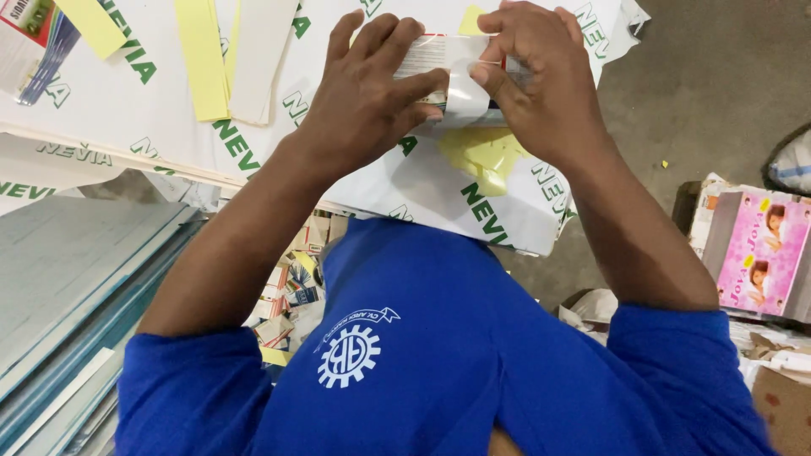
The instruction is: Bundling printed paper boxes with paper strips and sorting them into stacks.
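A: Both hands are on that small white packet (446, 78) at the top of the white printed sheets (473, 198). The left hand (363, 97) has its fingers curled over the packet's left end, pinning it; the right hand (541, 80) pinches a strip of clear tape (467, 93) against it with thumb and forefinger

B: To do it well, I'd judge: keep the left grip firm, draw the tape taut and smooth it flat (no creases)

A: Anything in the way?

B: Yellow paper strips (203, 55) lie loose on the sheets just left of the hands, and a yellow scrap (481, 156) right beneath them. The pink carton (756, 253) on the floor to the right is well apart; grey boards (68, 287) are stacked at lower left
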